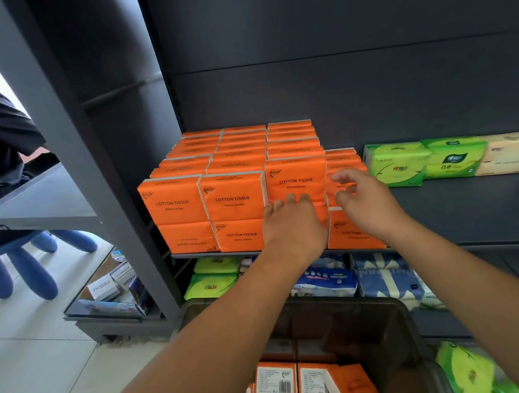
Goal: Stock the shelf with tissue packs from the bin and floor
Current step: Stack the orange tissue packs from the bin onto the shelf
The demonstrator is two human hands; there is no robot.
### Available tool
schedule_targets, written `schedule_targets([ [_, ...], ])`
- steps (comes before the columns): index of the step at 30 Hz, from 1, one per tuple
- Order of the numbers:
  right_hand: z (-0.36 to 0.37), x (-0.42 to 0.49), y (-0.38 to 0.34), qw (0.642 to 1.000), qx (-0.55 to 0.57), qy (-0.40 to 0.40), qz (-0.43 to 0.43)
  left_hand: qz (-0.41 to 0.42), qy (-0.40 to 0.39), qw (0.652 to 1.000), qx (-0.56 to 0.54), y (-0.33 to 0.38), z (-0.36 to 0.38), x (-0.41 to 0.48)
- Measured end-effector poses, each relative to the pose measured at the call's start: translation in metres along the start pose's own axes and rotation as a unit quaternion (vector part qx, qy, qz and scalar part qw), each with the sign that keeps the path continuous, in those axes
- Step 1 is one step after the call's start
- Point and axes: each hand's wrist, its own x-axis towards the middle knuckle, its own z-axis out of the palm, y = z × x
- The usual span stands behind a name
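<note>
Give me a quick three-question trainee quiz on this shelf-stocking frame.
1. True or false: orange packs lie in the bin.
2. What sits to the right of the orange stack on the same shelf? A) blue packs B) green packs C) bottles
3. Which hand lays straight fingers against the front of the orange stack?

Key: 1 true; 2 B; 3 left hand.
</note>
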Motion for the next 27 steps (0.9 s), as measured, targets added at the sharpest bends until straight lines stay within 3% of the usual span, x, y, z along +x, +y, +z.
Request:
schedule_targets([
  [9, -0.028, -0.053, -0.004, 0.973, -0.210, -0.098, -0.017, 0.026, 0.047, 0.996, 0.076, -0.010, -0.001, -0.048],
  [20, -0.012, -0.115, 0.003, 0.914, -0.329, -0.236, -0.033, -0.038, -0.024, 0.990, 0.131, -0.072, 0.037, -0.118],
  [27, 0.011, -0.143, 0.009, 0.879, -0.369, -0.301, -0.028, -0.064, -0.083, 0.990, 0.093, -0.098, 0.077, -0.147],
])
